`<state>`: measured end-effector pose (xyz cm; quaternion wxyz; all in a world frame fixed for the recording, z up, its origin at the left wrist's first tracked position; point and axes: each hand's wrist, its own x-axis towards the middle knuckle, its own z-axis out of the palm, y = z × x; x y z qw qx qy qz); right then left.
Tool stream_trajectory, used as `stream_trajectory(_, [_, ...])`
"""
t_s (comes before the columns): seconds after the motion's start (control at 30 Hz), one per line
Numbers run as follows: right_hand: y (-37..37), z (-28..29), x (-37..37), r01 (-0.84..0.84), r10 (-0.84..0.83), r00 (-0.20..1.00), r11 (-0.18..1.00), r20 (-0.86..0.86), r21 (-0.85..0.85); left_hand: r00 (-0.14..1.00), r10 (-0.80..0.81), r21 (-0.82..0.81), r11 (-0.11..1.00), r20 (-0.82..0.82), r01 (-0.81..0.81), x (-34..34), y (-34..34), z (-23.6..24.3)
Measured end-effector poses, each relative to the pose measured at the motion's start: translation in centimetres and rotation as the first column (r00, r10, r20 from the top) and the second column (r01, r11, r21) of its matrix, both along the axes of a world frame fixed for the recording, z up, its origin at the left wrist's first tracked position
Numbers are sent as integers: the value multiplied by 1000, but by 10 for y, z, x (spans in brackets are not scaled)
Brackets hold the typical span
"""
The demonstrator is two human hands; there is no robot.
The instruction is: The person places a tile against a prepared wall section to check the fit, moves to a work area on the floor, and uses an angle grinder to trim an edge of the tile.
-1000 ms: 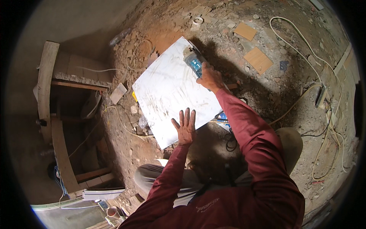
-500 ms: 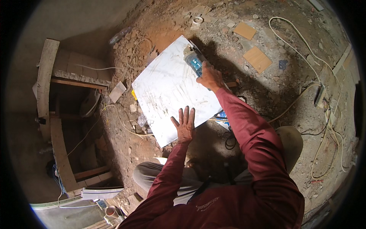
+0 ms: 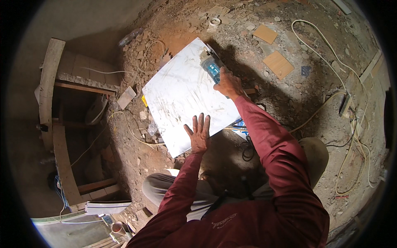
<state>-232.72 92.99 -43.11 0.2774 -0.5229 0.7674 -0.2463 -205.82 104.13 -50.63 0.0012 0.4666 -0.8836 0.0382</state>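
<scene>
A large white tile (image 3: 178, 91), smudged with dark streaks, lies tilted in front of me over the rubble. My right hand (image 3: 230, 84) is wrapped round the body of a blue-green angle grinder (image 3: 211, 70), whose grey head rests at the tile's far right edge. The grinder's disc is too hidden to make out. My left hand (image 3: 199, 134) lies flat on the tile's near edge with its fingers spread. Under the near right side of the tile, part of a blue and white package (image 3: 241, 131) shows, with a black cable (image 3: 248, 153) beside it.
Two tan tile pieces (image 3: 278, 65) lie on the rubble at the far right. Pale cables (image 3: 318, 120) loop along the right side. On the left stands a masonry frame (image 3: 66, 165) with dark openings. A white ring (image 3: 214, 22) sits far back among broken pieces.
Almost nothing differs. The whole scene has shifted very slightly in view, and both hands keep their places on the tile and the grinder.
</scene>
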Motion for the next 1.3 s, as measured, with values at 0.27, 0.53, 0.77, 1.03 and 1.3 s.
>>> stream_trajectory(0.27, [6, -5, -4, -14, 14, 1000, 998, 5, -56, 997, 25, 78, 997, -67, -19, -3, 2, 6])
stream_trajectory(0.53, [12, 4, 0, -3, 2, 999, 1000, -44, -13, 999, 22, 27, 999, -43, -20, 2, 0, 0])
stream_trajectory(0.77, [15, 1, -1, 2, -2, 999, 1000, -44, 7, 997, 20, 55, 998, -77, -16, -3, 2, 4])
stream_trajectory(1.03, [18, -4, -4, -31, 31, 998, 999, -55, 10, 999, 35, 58, 998, -10, -34, -6, 2, 8])
stream_trajectory(1.3, [23, -6, 1, -10, 9, 998, 1000, -58, -25, 998, 27, 26, 999, -47, -26, -2, 1, 1])
